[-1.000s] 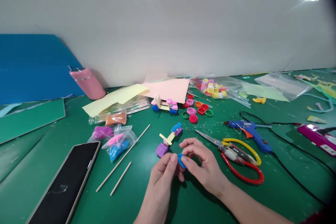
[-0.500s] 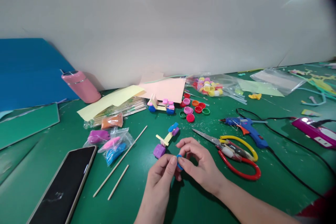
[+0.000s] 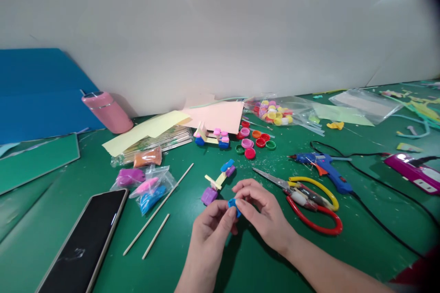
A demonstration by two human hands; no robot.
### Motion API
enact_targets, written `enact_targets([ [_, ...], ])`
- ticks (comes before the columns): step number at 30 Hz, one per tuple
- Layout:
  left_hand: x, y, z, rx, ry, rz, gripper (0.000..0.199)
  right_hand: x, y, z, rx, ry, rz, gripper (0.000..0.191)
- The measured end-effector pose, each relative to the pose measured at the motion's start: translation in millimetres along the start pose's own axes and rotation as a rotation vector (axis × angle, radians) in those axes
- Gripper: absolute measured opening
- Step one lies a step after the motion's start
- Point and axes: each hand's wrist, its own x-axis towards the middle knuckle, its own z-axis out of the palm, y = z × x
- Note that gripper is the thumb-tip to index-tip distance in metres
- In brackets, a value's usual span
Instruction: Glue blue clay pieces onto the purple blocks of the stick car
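A small piece of blue clay [image 3: 234, 206] is pinched between my two hands above the green table. My left hand [image 3: 213, 233] grips it from the left with thumb and forefinger. From the right, the thumb and fingertips of my right hand [image 3: 258, 206] press on it, partly hiding it. Just beyond my fingers lies a small stick model [image 3: 220, 179] with purple and blue clay blocks at its ends. Farther back stands a similar model [image 3: 210, 139] with blue and pink clay parts.
Scissors [image 3: 309, 201] and a blue glue gun [image 3: 321, 165] lie to the right. Bottle caps [image 3: 250, 153] are scattered behind my hands. Two wooden sticks [image 3: 156, 236], bagged clay [image 3: 151, 194] and a phone [image 3: 84, 242] are on the left. A pink bottle [image 3: 108, 112] leans at the back.
The blue clay has been turned between my fingertips, and more of its face shows. Both hands stay in nearly the same place.
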Motion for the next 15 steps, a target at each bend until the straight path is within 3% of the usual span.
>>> enact_targets([
  [15,-1.2,0.6,-1.0,0.298,0.106,0.176,0.012,-1.0,-0.3,0.9,-0.070,0.003,-0.024,0.002],
])
